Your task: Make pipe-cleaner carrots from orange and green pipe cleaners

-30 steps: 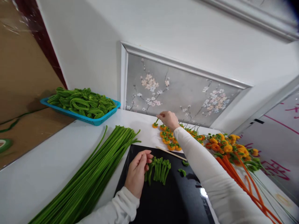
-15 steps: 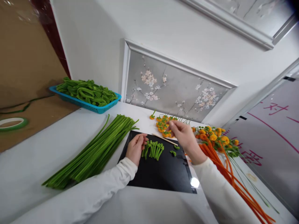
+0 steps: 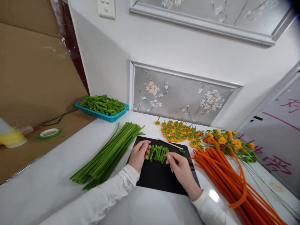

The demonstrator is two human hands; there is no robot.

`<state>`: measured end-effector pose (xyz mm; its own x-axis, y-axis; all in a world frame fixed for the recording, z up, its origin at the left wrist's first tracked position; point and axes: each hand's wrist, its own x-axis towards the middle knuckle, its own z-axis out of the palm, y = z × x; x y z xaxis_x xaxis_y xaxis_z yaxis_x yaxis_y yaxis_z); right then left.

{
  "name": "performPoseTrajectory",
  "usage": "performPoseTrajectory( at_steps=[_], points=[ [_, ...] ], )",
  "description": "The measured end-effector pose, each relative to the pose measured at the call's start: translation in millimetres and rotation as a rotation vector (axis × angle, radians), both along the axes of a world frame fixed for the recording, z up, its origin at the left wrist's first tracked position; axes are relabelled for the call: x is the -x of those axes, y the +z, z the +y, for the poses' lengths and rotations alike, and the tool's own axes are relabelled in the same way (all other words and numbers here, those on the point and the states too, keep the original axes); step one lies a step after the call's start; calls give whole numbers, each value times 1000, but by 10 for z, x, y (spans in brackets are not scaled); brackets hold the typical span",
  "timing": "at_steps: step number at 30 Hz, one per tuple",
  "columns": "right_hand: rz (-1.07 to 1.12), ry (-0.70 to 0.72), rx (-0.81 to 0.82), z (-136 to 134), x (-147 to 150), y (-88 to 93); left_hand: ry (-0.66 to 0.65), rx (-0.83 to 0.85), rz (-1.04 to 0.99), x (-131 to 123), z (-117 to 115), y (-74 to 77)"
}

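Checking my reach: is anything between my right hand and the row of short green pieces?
Nothing visible: the right hand is at the right end of the short green pieces. The wooden stick lies beyond the row, not between.

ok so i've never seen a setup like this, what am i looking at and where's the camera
There is no machine here: these are a person's own bare hands, in white sleeves. The camera is worn on the head, looking forward and down, so you see roughly what the person sees.

On the white table lies a black mat with a row of short green pieces and a thin stick. Green stems lie to the left, orange stems to the right. Behind are orange flowers and a blue tray heaped with green pieces.

The left hand is at the row's left end, the right hand at its right end. Whether either holds anything, I cannot tell.
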<state>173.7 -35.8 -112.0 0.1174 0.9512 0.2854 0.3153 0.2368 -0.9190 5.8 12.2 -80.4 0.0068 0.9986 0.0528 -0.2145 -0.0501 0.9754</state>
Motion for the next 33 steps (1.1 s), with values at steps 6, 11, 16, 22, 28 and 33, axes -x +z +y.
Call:
performPoseTrajectory(
  at_steps=[6, 11, 16, 22, 28, 33],
  points=[
    [-6, 26, 18, -45, 36, -47, -38, -152, 222, 197, 9, 188],
    [9, 26, 31, -47, 24, -31, 8, -216, 337, 454, 192, 369],
    [-37, 42, 42, -54, 49, -24, 127, -223, 380, 859, 450, 582],
    [-431, -65, -94, -42, -16, 215, 173, -183, 305, 1012, 564, 658],
    [-726, -494, -20, -181, -685, 704, -168, -196, 324, 401, 233, 465],
    [-1036, -692, 243, -338, -1209, 812, -344, -200, 407, 94, -6, 275]
  ],
)
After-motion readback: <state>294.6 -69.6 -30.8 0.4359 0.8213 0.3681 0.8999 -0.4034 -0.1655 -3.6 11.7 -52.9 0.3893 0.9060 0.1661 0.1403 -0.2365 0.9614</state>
